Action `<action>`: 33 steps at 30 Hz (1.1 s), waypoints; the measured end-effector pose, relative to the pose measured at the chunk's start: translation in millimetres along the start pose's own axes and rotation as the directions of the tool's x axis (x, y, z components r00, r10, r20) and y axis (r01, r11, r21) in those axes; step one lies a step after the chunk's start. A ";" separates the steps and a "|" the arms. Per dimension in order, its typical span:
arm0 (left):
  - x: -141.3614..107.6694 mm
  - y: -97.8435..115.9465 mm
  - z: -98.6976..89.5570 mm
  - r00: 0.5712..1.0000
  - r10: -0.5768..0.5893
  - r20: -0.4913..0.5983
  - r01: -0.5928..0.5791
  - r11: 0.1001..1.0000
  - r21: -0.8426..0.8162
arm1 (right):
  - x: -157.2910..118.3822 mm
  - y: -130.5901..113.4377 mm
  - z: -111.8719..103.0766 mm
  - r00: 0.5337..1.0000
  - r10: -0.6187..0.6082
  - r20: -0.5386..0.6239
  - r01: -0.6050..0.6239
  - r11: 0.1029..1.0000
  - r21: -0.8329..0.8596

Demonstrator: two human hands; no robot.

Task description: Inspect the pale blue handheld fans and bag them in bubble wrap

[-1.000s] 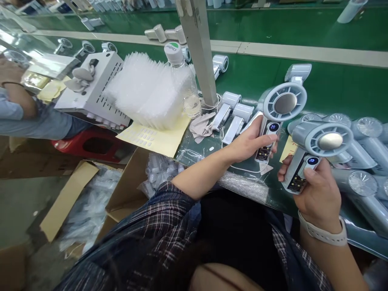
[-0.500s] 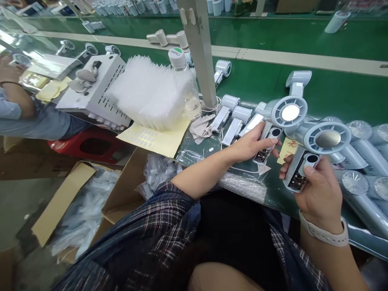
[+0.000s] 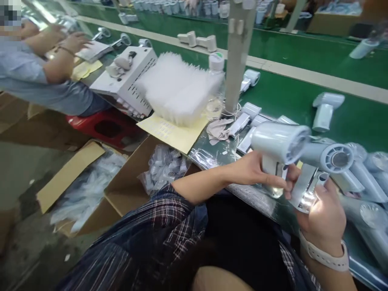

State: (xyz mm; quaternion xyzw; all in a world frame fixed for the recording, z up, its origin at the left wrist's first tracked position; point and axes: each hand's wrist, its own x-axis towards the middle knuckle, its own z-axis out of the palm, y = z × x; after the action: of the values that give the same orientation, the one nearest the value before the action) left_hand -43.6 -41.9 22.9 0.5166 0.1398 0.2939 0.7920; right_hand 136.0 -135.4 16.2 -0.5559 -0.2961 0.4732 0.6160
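White glare streaks the table edge [image 3: 202, 157] and blur softens the held fans [image 3: 273, 141]

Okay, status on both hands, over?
Left hand gripping pale-blue fan. Right hand gripping second fan, heads overlapping in view. Wrapped fans close beside right hand; no visible obstruction.

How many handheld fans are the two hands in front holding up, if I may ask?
2. The first fan is in the left hand, and the second fan is in the right hand. Fingers partly cover both handles.
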 end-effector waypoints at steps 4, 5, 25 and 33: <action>-40.8 -24.8 -25.9 0.970 -0.089 -0.226 0.026 0.963 -0.267 | 2.6 4.9 37.9 0.943 -0.046 0.331 0.108 0.979 -0.173; -52.4 -27.9 -33.1 0.954 -0.096 -0.284 -0.004 0.943 -0.334 | 9.6 5.7 47.1 0.902 -0.039 0.430 0.164 0.952 -0.257; -109.6 -6.2 -71.5 0.954 0.050 -0.296 -0.179 0.885 -0.430 | 37.7 -11.9 132.2 0.749 -0.331 0.574 0.567 0.769 -0.296; -98.4 -8.9 -45.8 0.956 0.012 -0.292 -0.131 0.910 -0.393 | 37.1 -12.8 146.8 0.837 -0.084 0.541 0.257 0.933 -0.253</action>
State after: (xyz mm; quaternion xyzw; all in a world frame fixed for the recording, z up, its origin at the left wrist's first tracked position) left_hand -142.3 -70.8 -12.7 0.2972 0.1681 0.4164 0.8426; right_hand 22.4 -41.4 52.9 -0.4688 -0.5726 0.4948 0.4556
